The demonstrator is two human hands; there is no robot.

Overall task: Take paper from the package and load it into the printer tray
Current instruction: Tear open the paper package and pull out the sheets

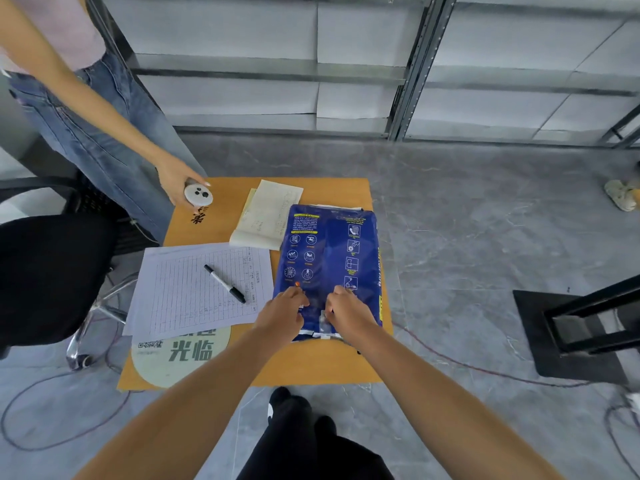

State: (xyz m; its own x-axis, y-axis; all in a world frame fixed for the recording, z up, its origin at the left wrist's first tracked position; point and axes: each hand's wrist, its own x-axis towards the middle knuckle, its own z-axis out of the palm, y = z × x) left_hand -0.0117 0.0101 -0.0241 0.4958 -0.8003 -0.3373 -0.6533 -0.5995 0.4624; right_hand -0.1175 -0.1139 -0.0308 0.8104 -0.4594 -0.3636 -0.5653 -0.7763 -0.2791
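A blue paper package (329,258) with white and yellow print lies flat on the right half of a small orange table (311,365). Both my hands rest on its near end. My left hand (282,311) pinches the wrapper left of the centre seam. My right hand (344,311) pinches the wrapper just right of the seam. A torn white strip of wrapper shows between and below my hands. No printer or tray is in view.
A ruled form (194,289) with a black marker (225,284) lies left of the package, a folded notepad (266,216) behind it. Another person stands at the far left holding a white controller (197,195). A black chair (52,278) stands left; metal shelving behind; cables on the floor.
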